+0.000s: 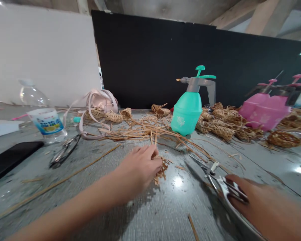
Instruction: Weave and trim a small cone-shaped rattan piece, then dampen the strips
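My left hand (141,164) is closed on a small woven bamboo piece (162,172) just above the grey tabletop. The fingers hide most of the weave; its checkered edge shows to the right of them, and two pale strips (153,137) stick up beyond. Lower right, my right hand (256,197) grips metal shears (219,180) by the handles, and motion blurs part of it. Their blades are parted and point up and left, a little apart from the woven piece.
Loose strips (140,130) lie beyond my hands. A green spray bottle (187,113), pink sprayers (266,110) and woven pieces (220,129) stand behind. On the left are a plastic bottle (46,120), a phone (13,155), another cutting tool (65,150) and a pink bag (102,100).
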The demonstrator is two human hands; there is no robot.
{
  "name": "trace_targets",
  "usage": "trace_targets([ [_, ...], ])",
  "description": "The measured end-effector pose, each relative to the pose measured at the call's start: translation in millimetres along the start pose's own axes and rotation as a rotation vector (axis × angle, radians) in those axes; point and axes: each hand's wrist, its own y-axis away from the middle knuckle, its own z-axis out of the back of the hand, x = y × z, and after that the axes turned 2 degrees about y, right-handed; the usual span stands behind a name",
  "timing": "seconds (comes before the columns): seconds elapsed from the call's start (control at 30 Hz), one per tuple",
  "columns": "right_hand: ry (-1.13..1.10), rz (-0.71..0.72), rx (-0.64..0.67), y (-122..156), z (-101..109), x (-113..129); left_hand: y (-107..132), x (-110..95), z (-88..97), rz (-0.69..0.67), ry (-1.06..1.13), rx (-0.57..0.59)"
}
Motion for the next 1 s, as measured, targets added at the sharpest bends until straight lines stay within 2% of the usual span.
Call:
trace_targets([
  [0.07, 0.028, 0.050, 0.046, -5.0, -7.1, 5.6, 1.2, -3.1, 0.5, 0.014, 0.097, 0.004],
  [0.17, -0.049, 0.123, 0.007, -18.6, 1.3, 37.3, 0.7, -5.4, 1.2, 0.042, 0.220, 0.006],
  [0.23, -0.304, 0.258, -0.016, -29.8, 10.4, 66.8, -0.8, -5.6, 2.0, 0.067, 0.248, 0.004],
  [0.27, -0.427, 0.293, 0.063, -35.8, 12.7, 81.6, -1.5, -5.6, 2.3, 0.074, 0.264, 0.000],
  [0.33, -0.586, 0.257, 0.152, -48.1, 9.6, 107.8, -2.6, -5.7, 2.6, 0.080, 0.300, -0.013],
  [0.47, -0.634, 0.194, 0.167, -67.3, -16.7, 135.4, -2.7, -6.5, 2.3, 0.101, 0.312, 0.005],
  [0.53, -0.656, 0.186, 0.152, -70.4, -25.7, 136.2, -2.1, -4.7, 4.1, 0.097, 0.287, 0.023],
  [0.6, -0.658, 0.201, 0.102, -68.8, -25.4, 130.0, -1.2, -0.2, 8.3, 0.022, 0.300, 0.065],
  [0.7, -0.607, 0.223, -0.045, -62.7, -11.1, 112.1, 0.8, 9.9, 14.5, -0.161, 0.390, 0.155],
  [0.77, -0.543, 0.229, -0.173, -60.3, -0.6, 97.6, 1.8, 16.6, 14.1, -0.215, 0.397, 0.185],
  [0.87, -0.395, 0.205, -0.294, -63.2, 3.7, 75.5, 1.8, 24.5, 4.2, -0.179, 0.275, 0.154],
  [1.0, -0.162, 0.146, -0.257, -71.5, -12.0, 54.3, 0.7, 34.6, -10.9, -0.183, 0.140, 0.068],
])
